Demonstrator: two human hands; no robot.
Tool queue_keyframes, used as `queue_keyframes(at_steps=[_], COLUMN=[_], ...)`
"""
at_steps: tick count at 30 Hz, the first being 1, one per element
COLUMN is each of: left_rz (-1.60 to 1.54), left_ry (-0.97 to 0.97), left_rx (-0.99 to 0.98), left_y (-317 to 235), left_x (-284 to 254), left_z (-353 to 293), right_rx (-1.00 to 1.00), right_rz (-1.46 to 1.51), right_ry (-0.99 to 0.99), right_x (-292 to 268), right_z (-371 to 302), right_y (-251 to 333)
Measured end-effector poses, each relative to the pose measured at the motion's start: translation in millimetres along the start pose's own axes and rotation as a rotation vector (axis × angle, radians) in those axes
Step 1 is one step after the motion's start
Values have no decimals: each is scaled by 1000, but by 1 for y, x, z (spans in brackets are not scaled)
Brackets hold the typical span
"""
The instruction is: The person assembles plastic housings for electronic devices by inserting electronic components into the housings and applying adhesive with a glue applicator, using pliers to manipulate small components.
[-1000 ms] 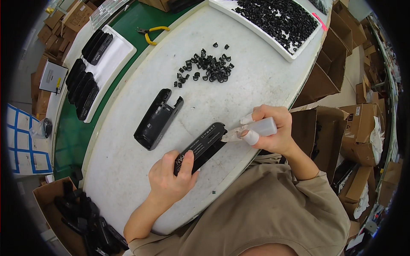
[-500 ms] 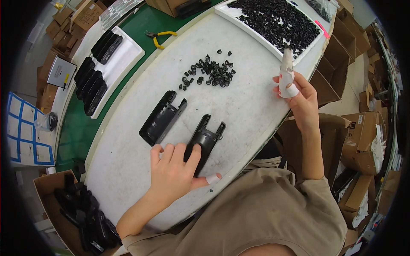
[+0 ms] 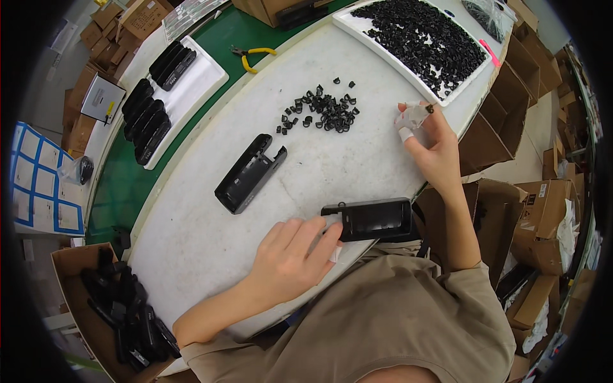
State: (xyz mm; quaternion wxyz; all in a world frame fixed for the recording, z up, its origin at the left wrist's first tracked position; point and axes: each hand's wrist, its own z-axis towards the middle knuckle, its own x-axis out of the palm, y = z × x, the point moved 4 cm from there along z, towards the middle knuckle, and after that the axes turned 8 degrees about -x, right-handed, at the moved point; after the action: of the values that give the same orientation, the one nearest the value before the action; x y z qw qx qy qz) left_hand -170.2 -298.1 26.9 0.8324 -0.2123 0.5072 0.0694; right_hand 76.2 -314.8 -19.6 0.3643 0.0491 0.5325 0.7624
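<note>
My left hand (image 3: 290, 255) grips the end of a black plastic housing (image 3: 377, 219), which lies sideways near the table's front edge with its hollow side showing. A small black ring-like part stands at its upper edge, by my fingertips. My right hand (image 3: 437, 143) is raised over the table's right side, closed around a white-wrapped tool (image 3: 414, 117) with a dark tip; its exact kind is unclear. White wrapping covers a thumb on each hand. A second black housing (image 3: 250, 173) lies apart, left of centre. Beyond it is a loose pile of small black clips (image 3: 332, 112).
A white tray (image 3: 383, 59) of many small black parts stands at the far right. Yellow-handled cutters (image 3: 255, 59) and a white board (image 3: 207, 75) bearing black housings lie on the green surface. A cardboard box (image 3: 67, 271) of black housings sits at the lower left.
The housing in my left hand has swung from upright to sideways and moved right, and its hollow side now shows. My right hand's tool has tilted over from pointing away.
</note>
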Motion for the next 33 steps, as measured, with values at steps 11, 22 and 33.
queue_keyframes(at_steps=[11, 22, 33], left_rz=[-77, -41, -65], left_ry=[69, -70, -86], left_rx=[3, -156, -148], left_y=[7, 40, 42], left_x=[11, 0, 6], left_z=[-6, -28, -32], right_rx=[-58, -30, -115], right_rz=[-62, 139, 75], right_ry=[-27, -32, -42], right_x=[0, -2, -4], right_z=[1, -4, 8], right_y=[-3, 2, -1])
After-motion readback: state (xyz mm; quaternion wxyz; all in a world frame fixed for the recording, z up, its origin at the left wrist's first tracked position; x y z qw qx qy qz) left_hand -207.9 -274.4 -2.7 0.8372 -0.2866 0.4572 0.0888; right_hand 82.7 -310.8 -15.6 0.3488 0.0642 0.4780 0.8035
